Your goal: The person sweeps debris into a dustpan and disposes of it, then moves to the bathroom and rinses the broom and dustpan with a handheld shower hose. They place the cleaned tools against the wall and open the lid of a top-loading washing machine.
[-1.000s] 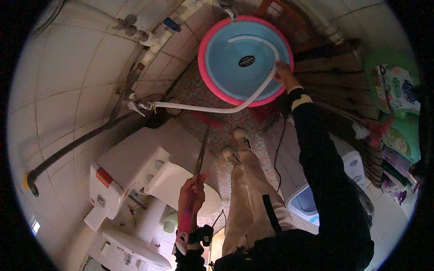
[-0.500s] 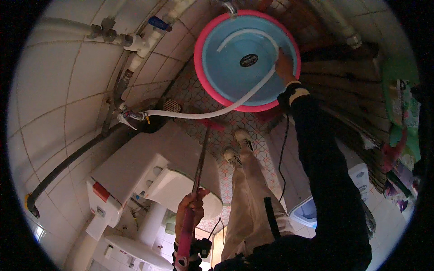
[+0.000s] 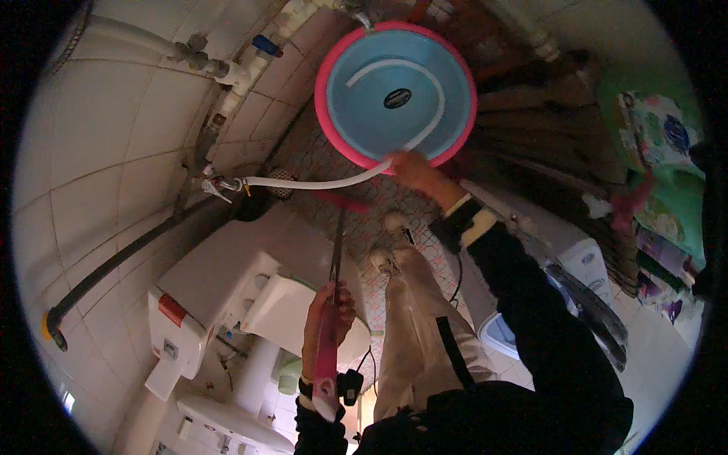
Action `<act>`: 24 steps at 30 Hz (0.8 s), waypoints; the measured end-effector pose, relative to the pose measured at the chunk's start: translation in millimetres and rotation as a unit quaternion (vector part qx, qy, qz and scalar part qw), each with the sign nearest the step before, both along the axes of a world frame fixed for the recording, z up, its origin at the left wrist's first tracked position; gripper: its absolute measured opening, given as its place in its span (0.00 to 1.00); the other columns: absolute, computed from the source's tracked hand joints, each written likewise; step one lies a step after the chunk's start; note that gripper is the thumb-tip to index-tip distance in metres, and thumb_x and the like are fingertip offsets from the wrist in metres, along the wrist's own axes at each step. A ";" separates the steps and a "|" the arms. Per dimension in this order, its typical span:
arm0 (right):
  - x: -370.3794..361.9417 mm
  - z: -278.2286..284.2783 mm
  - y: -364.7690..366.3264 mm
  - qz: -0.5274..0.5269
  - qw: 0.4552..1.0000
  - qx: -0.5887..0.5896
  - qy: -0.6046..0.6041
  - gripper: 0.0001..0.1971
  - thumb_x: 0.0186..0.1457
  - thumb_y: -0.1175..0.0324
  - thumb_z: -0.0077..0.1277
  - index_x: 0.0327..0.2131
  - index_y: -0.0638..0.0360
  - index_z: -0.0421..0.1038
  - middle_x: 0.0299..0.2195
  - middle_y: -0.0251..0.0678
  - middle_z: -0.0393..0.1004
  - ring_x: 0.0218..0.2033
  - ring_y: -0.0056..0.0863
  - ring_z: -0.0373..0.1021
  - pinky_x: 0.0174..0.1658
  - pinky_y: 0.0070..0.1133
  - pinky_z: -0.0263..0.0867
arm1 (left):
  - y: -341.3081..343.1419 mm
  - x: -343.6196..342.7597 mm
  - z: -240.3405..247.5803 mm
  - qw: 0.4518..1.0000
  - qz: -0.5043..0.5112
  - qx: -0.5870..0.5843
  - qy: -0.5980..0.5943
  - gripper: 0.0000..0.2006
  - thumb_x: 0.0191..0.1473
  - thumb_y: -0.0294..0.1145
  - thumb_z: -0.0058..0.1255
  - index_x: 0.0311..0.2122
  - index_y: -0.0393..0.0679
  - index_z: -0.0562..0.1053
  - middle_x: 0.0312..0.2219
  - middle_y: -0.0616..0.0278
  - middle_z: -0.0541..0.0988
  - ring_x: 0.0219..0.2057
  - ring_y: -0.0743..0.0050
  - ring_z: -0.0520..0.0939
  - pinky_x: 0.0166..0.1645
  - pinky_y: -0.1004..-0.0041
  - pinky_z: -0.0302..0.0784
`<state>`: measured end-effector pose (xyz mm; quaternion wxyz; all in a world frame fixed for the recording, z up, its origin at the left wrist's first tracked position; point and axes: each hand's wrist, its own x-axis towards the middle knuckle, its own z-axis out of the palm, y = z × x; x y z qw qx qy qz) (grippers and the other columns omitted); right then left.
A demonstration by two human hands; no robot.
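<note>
My left hand [image 3: 331,318] is wrapped round the handle of a long-handled floor tool [image 3: 326,371]. It has a pink grip, a dark shaft and a narrow pink head near the floor; whether that head is a brush or a squeegee I cannot tell. At the near rim of a round basin [image 3: 326,125], pink-edged and blue inside, my right hand [image 3: 417,173] is closed on a white hose [image 3: 311,184]. One end of the hose joins a wall tap [image 3: 220,184]; the loose end curls inside the basin.
A white toilet [image 3: 280,307] stands at the left, beyond a washbasin [image 3: 235,425]. White pipes with a blue-handled valve [image 3: 267,45] run along the tiled wall. On the right are a pale appliance [image 3: 584,265] and green packages [image 3: 660,197]. My shoes [image 3: 385,262] stand on patterned floor.
My right hand has moved from the basin's right side toward me and left, to its near rim, still on the hose. My left hand and the floor tool have shifted slightly.
</note>
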<state>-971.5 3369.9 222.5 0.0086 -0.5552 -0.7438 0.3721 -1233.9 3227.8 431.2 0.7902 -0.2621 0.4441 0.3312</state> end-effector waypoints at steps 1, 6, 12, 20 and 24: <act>-16.2 20.0 -19.4 -0.031 0.973 -0.079 0.214 0.21 0.39 0.66 0.50 0.42 0.57 0.64 0.33 0.39 0.68 0.38 0.35 0.63 0.37 0.30 0.63 | 0.2 2.5 -0.1 0.998 0.005 0.020 -0.052 0.10 0.52 0.36 0.40 0.34 0.41 0.66 0.22 0.67 0.68 0.17 0.85 0.65 0.17 0.85 0.63; -99.0 105.9 -109.4 0.130 0.930 -0.007 0.345 0.23 0.43 0.67 0.49 0.46 0.55 0.61 0.34 0.41 0.63 0.37 0.33 0.61 0.39 0.26 0.61 | -13.1 23.2 16.3 0.996 -0.016 0.080 -0.033 0.09 0.52 0.39 0.41 0.31 0.45 0.65 0.21 0.69 0.67 0.17 0.83 0.65 0.18 0.83 0.62; -89.6 155.6 -184.0 -0.188 0.780 -0.280 0.527 0.19 0.48 0.63 0.46 0.45 0.56 0.61 0.35 0.37 0.63 0.35 0.28 0.62 0.38 0.21 0.61 | -59.8 46.8 51.5 0.982 -0.144 0.123 0.027 0.11 0.51 0.45 0.43 0.29 0.49 0.66 0.19 0.69 0.69 0.17 0.82 0.63 0.21 0.82 0.59; 28.8 235.2 -168.8 -0.180 0.934 0.044 0.304 0.06 0.43 0.71 0.51 0.28 0.59 0.69 0.23 0.29 0.69 0.25 0.19 0.64 0.30 0.19 0.62 | -141.0 1.5 60.7 0.979 -0.111 0.165 -0.031 0.13 0.52 0.42 0.40 0.36 0.44 0.68 0.22 0.68 0.69 0.15 0.87 0.61 0.16 0.87 0.55; 67.0 259.6 -172.7 -0.215 0.930 0.049 0.293 0.06 0.43 0.70 0.51 0.26 0.60 0.68 0.22 0.30 0.68 0.23 0.17 0.63 0.28 0.18 0.62 | -162.6 -9.9 62.8 0.981 -0.077 0.177 -0.016 0.10 0.49 0.36 0.45 0.36 0.46 0.69 0.23 0.66 0.72 0.19 0.85 0.65 0.18 0.87 0.58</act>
